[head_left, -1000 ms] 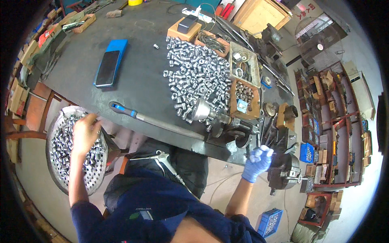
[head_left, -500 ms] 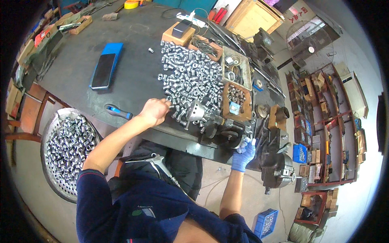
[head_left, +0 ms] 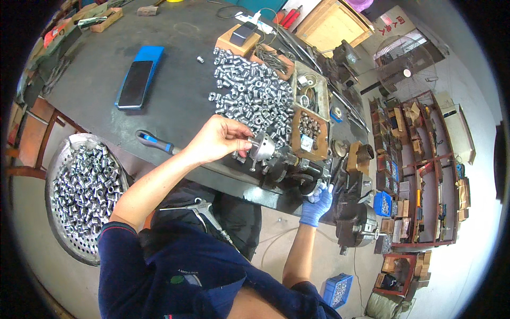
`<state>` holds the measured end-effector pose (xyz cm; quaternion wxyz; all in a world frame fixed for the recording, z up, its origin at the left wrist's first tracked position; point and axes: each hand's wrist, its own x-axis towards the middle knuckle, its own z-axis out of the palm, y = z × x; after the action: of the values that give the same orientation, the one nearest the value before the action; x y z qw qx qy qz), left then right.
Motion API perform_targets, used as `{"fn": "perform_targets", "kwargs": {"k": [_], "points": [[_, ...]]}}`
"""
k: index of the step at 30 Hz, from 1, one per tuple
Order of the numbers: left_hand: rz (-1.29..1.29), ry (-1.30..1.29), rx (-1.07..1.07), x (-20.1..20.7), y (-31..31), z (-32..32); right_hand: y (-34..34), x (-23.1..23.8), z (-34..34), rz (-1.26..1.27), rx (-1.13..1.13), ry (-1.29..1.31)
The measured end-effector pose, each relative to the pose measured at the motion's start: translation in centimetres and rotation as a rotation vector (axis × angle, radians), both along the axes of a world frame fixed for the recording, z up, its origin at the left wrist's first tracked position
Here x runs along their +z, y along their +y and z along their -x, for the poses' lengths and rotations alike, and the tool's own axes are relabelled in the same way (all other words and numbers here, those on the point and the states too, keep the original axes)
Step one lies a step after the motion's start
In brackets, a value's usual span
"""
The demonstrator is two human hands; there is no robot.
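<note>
My bare left hand pinches a small shiny metal fitting at the mouth of a round silver chuck. Fingers hide most of that fitting. The chuck belongs to a small bench-mounted device with dark round wheels along its shaft. At the device's right end, my right hand, in a pale blue glove, is closed; what its fingers grip is hidden. Just beyond the chuck lies a large heap of loose metal fittings on the dark workbench.
A perforated round tray full of fittings stands at the left. On the bench lie a phone on a blue case and a blue-black handled tool. An air gun rests by my lap. Boxes of parts and a vise stand right.
My left hand has moved right from the edge of the heap to the chuck, with a fitting now visible in its fingers. My right hand stays at the device's right end.
</note>
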<state>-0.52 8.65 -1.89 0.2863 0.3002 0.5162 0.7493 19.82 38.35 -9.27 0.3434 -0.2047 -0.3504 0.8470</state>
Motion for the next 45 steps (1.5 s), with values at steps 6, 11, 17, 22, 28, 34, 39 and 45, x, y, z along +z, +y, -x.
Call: {"fn": "perform_targets", "kwargs": {"k": [6,11,17,22,28,34,39,45], "points": [[0.017,0.059,0.004,0.3,0.1,0.2,-0.8,1.8,-1.4,-0.090,0.068,0.046],[0.036,-0.001,-0.028,0.5,0.2,0.4,-0.4,5.2,-2.2,-0.186,0.136,0.066],[0.146,-0.096,0.012,1.4,0.1,-0.2,-0.2,4.1,-1.4,-0.205,0.127,0.046],[0.114,-0.061,-0.026,1.4,0.3,-0.1,-0.2,3.8,-1.6,-0.174,0.101,0.011],[0.106,0.169,0.012,1.4,0.1,-0.4,0.1,7.5,-1.1,-0.313,0.101,0.106],[0.077,0.237,0.072,0.5,0.1,-0.4,4.8,8.9,5.3,-0.068,0.388,0.306],[0.122,0.215,0.071,0.8,0.3,-0.4,7.7,3.0,8.0,-0.138,0.175,0.127],[0.079,0.202,0.038,0.4,0.5,0.3,1.9,0.1,5.8,-0.030,-0.202,-0.218]]}}
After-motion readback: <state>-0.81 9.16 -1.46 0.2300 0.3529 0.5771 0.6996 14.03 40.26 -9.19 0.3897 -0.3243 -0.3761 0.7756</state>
